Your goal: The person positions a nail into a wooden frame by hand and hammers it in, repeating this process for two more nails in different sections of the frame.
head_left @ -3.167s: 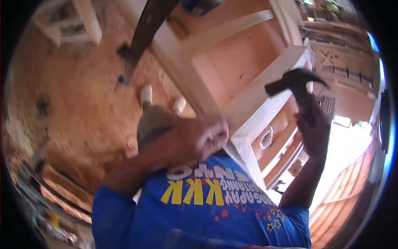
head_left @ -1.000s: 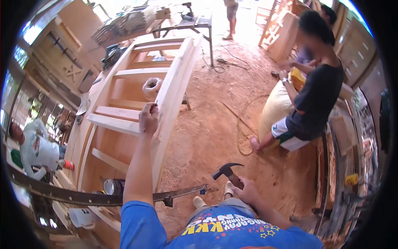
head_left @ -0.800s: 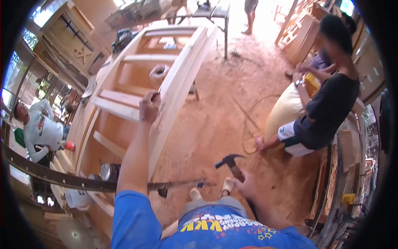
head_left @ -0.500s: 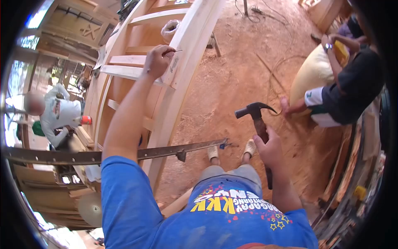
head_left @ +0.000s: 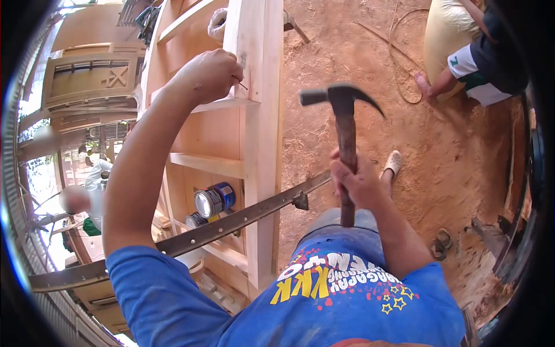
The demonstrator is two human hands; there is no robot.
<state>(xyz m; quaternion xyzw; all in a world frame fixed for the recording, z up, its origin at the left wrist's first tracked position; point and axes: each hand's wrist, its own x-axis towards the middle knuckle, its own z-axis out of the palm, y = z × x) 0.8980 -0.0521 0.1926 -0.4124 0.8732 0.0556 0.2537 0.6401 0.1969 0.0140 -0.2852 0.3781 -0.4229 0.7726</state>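
Note:
My left hand (head_left: 209,75) is closed, its fingertips pinching a thin nail (head_left: 243,86) beside the edge of a pale wooden frame (head_left: 263,144). The nail's end points at the frame's wide board, near a cross rail. In my right hand (head_left: 357,182) is a claw hammer (head_left: 345,133), gripped partway down its worn wooden handle. Its dark head is raised, with the striking face toward the frame and the claw pointing right.
A long metal bar with holes (head_left: 231,221) crosses the frame in front of me. Paint cans (head_left: 215,200) and a whitish bag or roll (head_left: 217,24) sit among the rails. To the right, a person (head_left: 483,75) is beside a pale sack (head_left: 442,34); another person (head_left: 97,176) is at left.
My view has shifted along the frame. The hammer has come up and left, closer to the frame, and the nail now points down toward the board near a cross rail.

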